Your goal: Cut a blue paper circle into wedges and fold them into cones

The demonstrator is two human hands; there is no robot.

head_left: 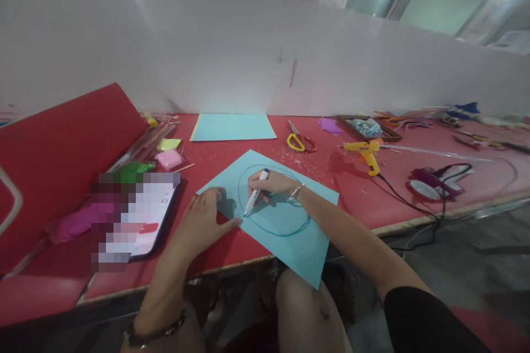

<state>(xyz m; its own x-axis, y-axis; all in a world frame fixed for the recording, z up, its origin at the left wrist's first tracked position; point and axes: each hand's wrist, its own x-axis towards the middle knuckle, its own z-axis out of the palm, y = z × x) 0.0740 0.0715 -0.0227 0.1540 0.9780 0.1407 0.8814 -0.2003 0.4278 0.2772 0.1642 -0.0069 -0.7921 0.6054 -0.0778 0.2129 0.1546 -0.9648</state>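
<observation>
A light blue sheet of paper (290, 251) lies turned at an angle on the red table, one corner hanging over the front edge. My right hand (271, 183) grips a white marker (255, 194) with its tip down on the sheet. A large round outline (285, 234) in darker blue is drawn there, thicker along its lower right side. My left hand (207, 212) rests at the sheet's left edge with thumb and fingers apart, pressing the paper and holding nothing.
Left lie a phone (149, 220), pink clay packet (169, 159) and red board (70, 160). Behind the sheet are more blue paper (234, 127) and scissors (301, 142). A yellow glue gun (366, 154) with trailing cord and a tray (387, 135) are right. A white partition (232, 49) stands behind.
</observation>
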